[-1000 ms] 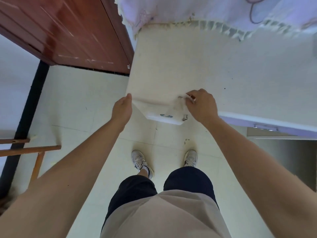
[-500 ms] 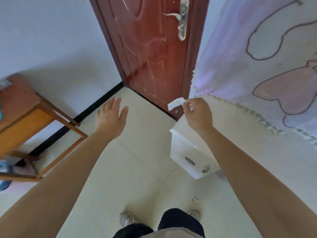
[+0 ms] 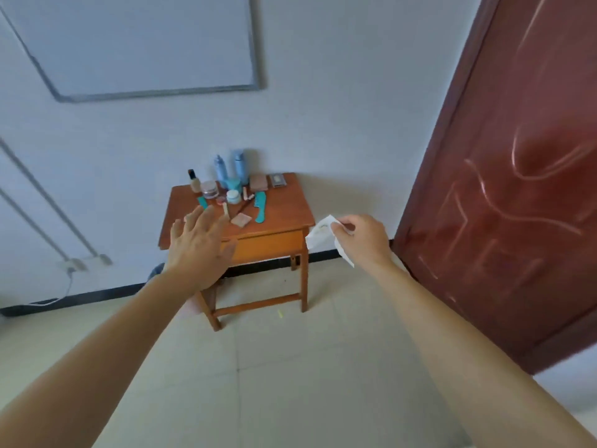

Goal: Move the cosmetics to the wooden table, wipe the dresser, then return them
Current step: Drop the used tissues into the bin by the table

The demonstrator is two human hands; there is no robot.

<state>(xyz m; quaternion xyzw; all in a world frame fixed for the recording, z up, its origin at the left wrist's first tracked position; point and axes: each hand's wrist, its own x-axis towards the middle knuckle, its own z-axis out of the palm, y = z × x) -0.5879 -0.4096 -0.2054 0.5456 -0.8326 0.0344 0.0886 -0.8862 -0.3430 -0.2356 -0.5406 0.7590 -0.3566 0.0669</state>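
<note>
Head view: I am reaching my spread, empty left hand (image 3: 200,245) toward cosmetics (image 3: 232,192) on the wooden table (image 3: 274,244); right hand (image 3: 361,239) is pinching a wipe (image 3: 318,236); returning remains.

One wooden table (image 3: 292,208) stands at the middle of the frame; on it are two tall blue bottles (image 3: 221,171), one dark-capped foundation bottle (image 3: 194,182), two teal-lidded jars (image 3: 233,196), one clear jar (image 3: 209,189), two teal combs (image 3: 260,206), and two flat compacts (image 3: 258,182); smaller sticks lie among them, too blurred to count; one white wipe (image 3: 319,236) shows at centre right; two hands (image 3: 200,247) are in view; one red door (image 3: 517,189) fills the right side.
</note>
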